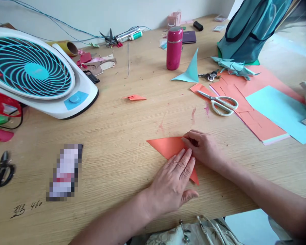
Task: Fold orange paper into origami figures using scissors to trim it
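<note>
An orange sheet of paper [165, 145], folded into a triangle, lies on the wooden table in front of me. My left hand [172, 178] rests flat across it, fingers stretched out and pressing on its lower edge. At the paper's upper right corner, my right hand [204, 148] has its thumb and curled fingers pinched on the edge. Both hands cover the middle and right of the triangle; one orange tip shows below the left fingers. Farther off sit a small folded orange paper piece [135, 97] and white-handled scissors [223, 104].
Orange and blue paper sheets [280, 110] lie at right, near folded blue paper pieces [234, 66] and a blue bag [252, 34]. A magenta bottle [174, 49] stands at the back. On the left are a fan [40, 71], a blurred-out phone [65, 172] and black scissors [2, 172].
</note>
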Tool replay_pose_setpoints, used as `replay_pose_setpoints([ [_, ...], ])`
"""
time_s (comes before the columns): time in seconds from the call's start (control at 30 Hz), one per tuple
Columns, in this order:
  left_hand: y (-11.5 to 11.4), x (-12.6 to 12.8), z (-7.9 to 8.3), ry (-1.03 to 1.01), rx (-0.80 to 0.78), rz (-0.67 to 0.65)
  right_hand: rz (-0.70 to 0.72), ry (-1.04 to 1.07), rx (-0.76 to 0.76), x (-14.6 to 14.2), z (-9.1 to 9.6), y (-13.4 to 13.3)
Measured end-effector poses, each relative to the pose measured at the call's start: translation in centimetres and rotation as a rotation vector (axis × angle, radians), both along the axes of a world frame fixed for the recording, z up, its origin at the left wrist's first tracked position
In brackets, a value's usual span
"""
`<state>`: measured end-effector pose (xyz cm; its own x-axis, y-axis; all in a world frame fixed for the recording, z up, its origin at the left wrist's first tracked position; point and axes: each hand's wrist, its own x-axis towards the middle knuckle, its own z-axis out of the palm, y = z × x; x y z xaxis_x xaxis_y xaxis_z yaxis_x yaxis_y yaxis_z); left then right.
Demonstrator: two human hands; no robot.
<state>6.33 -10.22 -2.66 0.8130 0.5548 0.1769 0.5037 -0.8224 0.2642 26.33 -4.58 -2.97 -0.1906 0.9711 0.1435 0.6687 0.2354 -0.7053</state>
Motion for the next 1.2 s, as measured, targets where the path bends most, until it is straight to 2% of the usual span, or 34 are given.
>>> replay_pose_setpoints([
  [0.1, -0.8, 0.7, -0.9, 0.116, -0.029, 0.042, 0.037, -0.050, 0.018, 0.2, -0.2, 0.1],
  [0.23, -0.7, 0.6, -1.1, 0.131, -0.042, 0.110, 0.066, -0.101, 0.033, 0.3, -0.3, 0.1],
  [0.53, 1.1, -0.5, -1.6, 0.196, 0.001, 0.356, 0.067, -0.156, 0.027, 0.3, -0.4, 0.2],
  [0.7, 2.2, -0.8, -1.2, 0.215, 0.008, 0.477, 0.043, -0.146, 0.026, 0.3, -0.3, 0.3],
  [0.93, 2.7, -0.6, -0.7, 0.243, -0.042, 0.534, 0.027, -0.111, 0.006, 0.3, 0.2, 0.2],
  [1.2, 3.3, -1.3, -0.6, 0.265, -0.050, 0.518, 0.013, -0.233, 0.014, 0.2, 0.1, 0.4],
])
